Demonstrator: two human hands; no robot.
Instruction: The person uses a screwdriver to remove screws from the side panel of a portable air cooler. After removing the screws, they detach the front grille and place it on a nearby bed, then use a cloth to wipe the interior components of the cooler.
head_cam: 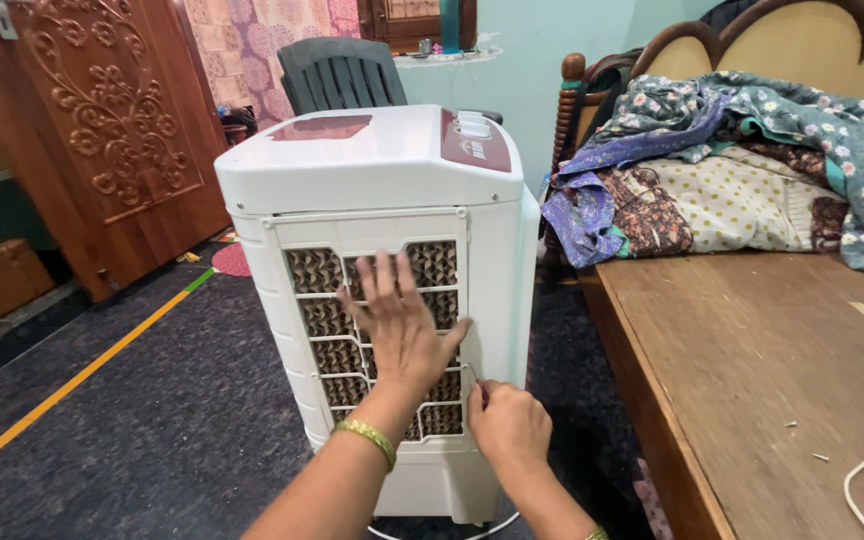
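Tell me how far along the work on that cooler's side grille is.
Done: nothing clearly finished; the grille panel sits in the white air cooler. In hand: the left hand lies flat on the grille, and the right hand pinches a thin tool at the panel's right edge. Left: the panel is not yet off, and its honeycomb pad remains behind it.

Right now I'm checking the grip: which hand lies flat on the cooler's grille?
The left hand, fingers spread on the grille; the right hand is closed at its lower corner.
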